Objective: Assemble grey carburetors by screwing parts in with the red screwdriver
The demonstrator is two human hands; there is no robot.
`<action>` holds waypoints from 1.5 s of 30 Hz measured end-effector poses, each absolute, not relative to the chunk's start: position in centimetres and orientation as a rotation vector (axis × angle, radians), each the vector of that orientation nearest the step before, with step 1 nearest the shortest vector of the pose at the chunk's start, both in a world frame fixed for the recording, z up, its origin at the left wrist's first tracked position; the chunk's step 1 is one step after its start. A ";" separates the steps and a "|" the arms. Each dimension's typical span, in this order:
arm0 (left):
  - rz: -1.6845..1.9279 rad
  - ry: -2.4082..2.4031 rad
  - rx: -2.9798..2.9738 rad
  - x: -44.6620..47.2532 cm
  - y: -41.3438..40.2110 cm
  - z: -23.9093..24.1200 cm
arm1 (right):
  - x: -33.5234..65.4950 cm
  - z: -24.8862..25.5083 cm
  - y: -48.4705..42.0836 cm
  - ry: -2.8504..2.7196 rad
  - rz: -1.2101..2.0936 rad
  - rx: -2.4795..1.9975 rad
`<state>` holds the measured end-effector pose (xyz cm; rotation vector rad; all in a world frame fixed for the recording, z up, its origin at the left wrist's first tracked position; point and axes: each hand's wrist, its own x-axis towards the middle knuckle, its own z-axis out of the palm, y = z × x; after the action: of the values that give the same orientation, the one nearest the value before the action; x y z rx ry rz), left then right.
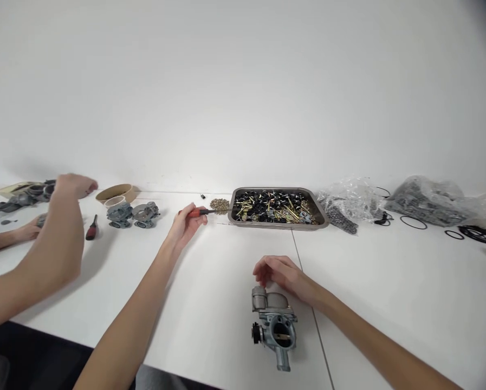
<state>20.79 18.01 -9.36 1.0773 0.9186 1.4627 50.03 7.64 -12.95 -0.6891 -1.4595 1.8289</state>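
My left hand [186,225] is closed round the red handle of a screwdriver [194,213]. Its dark shaft points right, over a small pile of brass-coloured parts [219,205] and towards the metal tray [277,226]. In front of me a grey metal carburetor [276,325] lies on the white table, its round bore facing me. Just beyond its far end is my right hand [281,273], fingers loosely curved with nothing visible in them. Whether the fingertips touch the carburetor I cannot tell.
Screws and black parts fill the tray. Plastic bags of parts [425,200] and black rings [413,222] lie at right. Leftward are two more carburetors [133,214], a round tan container [116,193], another red screwdriver [91,228] and another person's arm [56,249].
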 end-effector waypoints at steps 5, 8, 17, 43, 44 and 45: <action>1.832 1.062 0.885 18.8 19.2 -10.7 | 50.1 -13.1 7.8 -1.442 1.852 -0.710; 1.923 1.184 0.835 18.2 19.6 -11.6 | 50.1 -13.1 7.8 -1.444 1.852 -0.718; 1.857 1.245 0.881 18.1 20.0 -12.4 | 50.2 -12.7 7.6 -1.510 1.825 -0.726; 1.786 1.317 0.850 17.9 19.4 -11.9 | 62.7 2.7 17.6 -1.850 0.081 -1.688; 1.786 1.320 0.847 17.8 19.5 -12.0 | 62.5 1.5 18.6 -1.896 0.107 -1.728; 1.787 1.324 0.843 17.8 19.5 -12.0 | 62.3 0.2 19.5 -1.936 0.132 -1.761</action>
<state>17.78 19.49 -12.01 0.8432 1.3238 1.7869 62.35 19.47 0.17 -1.7610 -1.9356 0.1324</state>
